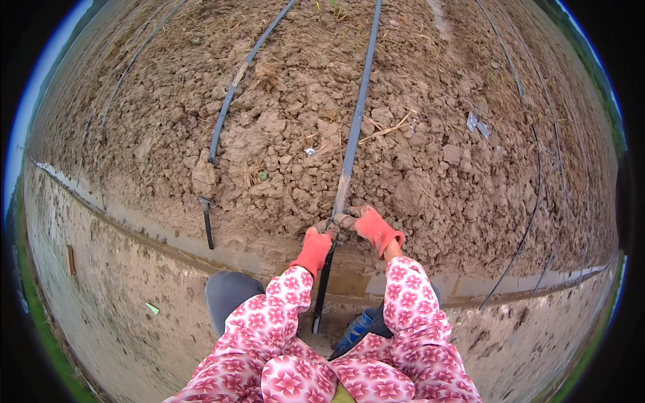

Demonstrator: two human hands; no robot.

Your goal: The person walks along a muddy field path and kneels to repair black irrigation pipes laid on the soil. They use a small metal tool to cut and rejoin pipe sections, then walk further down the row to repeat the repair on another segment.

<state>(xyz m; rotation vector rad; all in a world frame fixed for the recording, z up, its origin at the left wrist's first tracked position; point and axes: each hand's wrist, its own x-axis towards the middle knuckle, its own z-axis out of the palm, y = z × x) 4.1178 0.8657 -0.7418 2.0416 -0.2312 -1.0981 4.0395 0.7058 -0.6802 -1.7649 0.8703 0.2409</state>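
A: Which way's the tape (355,127) pt?
B: Long axis fwd, slightly R, ahead of boot (355,332); pipe (323,290) pts back, end just L of boot.
A: Fingers?
B: Closed: L hand (317,244) on pipe's top, R hand (371,226) on tape's near end.

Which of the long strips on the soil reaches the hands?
The central grey strip, running from the picture's top edge down to the left hand and right hand. The other strips lie off to its sides, touching neither.

I see room over the soil (463,215) right of the grey hose (361,101); below, knee (232,295) and boot (356,329) flank the black pipe (324,290).
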